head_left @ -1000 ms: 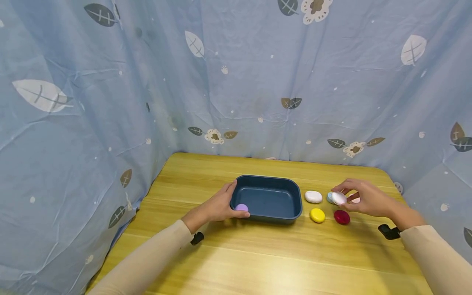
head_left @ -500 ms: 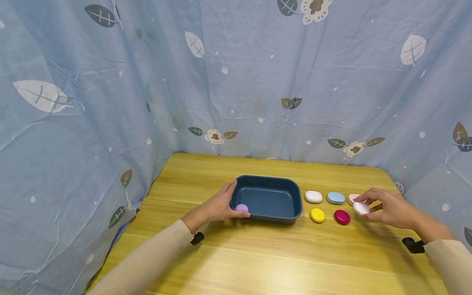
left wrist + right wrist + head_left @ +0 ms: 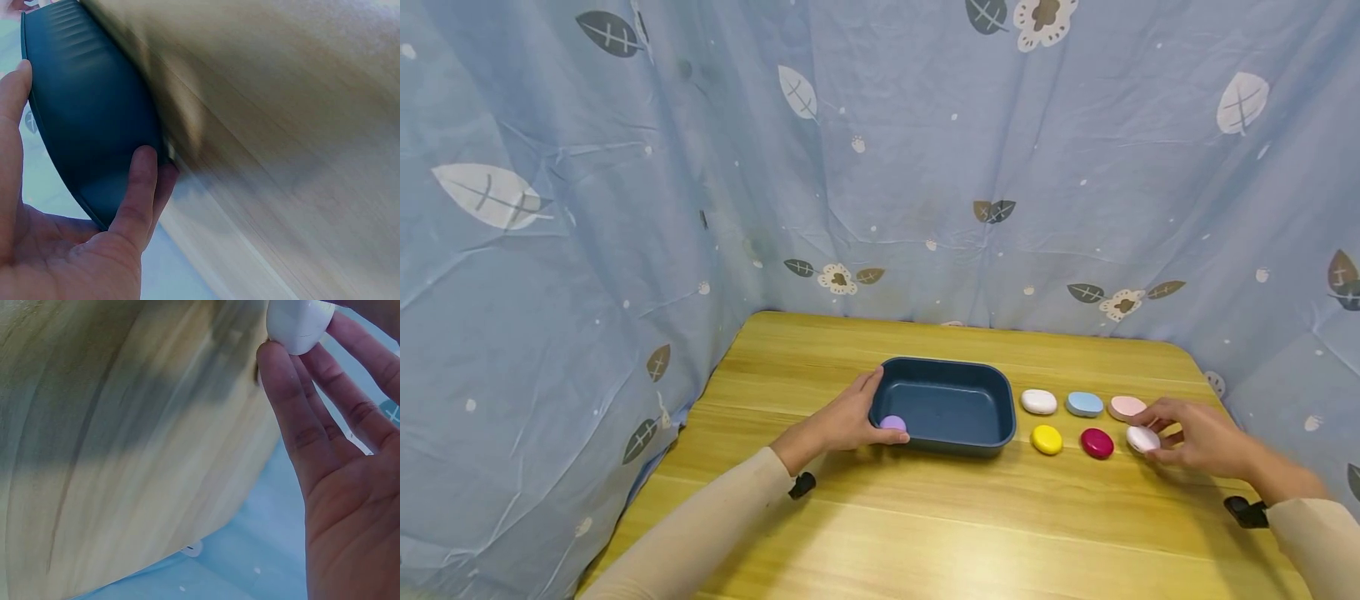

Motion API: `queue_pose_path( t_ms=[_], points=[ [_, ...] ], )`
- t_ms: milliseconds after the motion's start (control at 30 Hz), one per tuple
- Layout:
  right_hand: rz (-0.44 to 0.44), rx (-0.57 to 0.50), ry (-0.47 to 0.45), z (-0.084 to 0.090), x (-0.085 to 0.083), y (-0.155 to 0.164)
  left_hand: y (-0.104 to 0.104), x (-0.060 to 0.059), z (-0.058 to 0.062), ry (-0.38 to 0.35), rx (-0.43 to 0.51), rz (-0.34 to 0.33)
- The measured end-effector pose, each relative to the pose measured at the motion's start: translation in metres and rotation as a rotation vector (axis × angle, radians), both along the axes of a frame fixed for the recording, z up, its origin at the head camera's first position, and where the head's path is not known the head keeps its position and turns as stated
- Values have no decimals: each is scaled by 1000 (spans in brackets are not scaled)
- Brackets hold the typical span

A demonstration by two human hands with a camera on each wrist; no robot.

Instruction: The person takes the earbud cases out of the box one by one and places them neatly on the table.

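Observation:
My left hand [image 3: 850, 417] grips the left end of a dark blue rectangular bin [image 3: 951, 447], its thumb by the front corner. In the left wrist view its fingers lie against the bin's outer wall [image 3: 87, 106]. A purple rounded thing [image 3: 892, 423] sits in the bin's front left corner, partly hidden. At the right, my right hand [image 3: 1206, 437] pinches a small white rounded case [image 3: 1142, 438] between thumb and fingertips, low over the table. The right wrist view shows the case [image 3: 300, 325] with a fine seam, cut off at the top.
Right of the bin, a white [image 3: 1038, 402], a light blue [image 3: 1085, 405] and a pink oval case [image 3: 1126, 407] form a back row. Before them lie a yellow [image 3: 1047, 439] and a dark red round case [image 3: 1097, 443]. A patterned blue curtain [image 3: 925, 167] surrounds the wooden table [image 3: 955, 525].
My right hand has carried the white case from over the light blue one rightward and toward me, down beside the dark red one. The left hand and bin have stayed put.

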State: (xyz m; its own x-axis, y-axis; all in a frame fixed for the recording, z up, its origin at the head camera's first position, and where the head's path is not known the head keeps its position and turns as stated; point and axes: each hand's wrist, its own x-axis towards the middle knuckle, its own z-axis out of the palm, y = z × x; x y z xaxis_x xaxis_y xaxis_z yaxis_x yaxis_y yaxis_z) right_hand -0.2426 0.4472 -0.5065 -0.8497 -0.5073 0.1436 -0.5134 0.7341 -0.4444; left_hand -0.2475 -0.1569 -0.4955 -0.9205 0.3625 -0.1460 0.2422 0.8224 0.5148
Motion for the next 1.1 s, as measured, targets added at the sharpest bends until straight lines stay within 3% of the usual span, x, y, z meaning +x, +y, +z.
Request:
queue_pose_path(
  t_ms=[300,800,867,1100],
  points=[
    [37,35,-23,-8,2,4,0,0,-2,-2,10,-3],
    [4,29,-10,-10,10,1,1,3,-2,-4,18,-5],
    [3,21,12,-8,9,-1,1,3,-2,-4,17,-5],
    [76,-6,217,11,0,-22,0,1,0,-16,25,13]
  ],
)
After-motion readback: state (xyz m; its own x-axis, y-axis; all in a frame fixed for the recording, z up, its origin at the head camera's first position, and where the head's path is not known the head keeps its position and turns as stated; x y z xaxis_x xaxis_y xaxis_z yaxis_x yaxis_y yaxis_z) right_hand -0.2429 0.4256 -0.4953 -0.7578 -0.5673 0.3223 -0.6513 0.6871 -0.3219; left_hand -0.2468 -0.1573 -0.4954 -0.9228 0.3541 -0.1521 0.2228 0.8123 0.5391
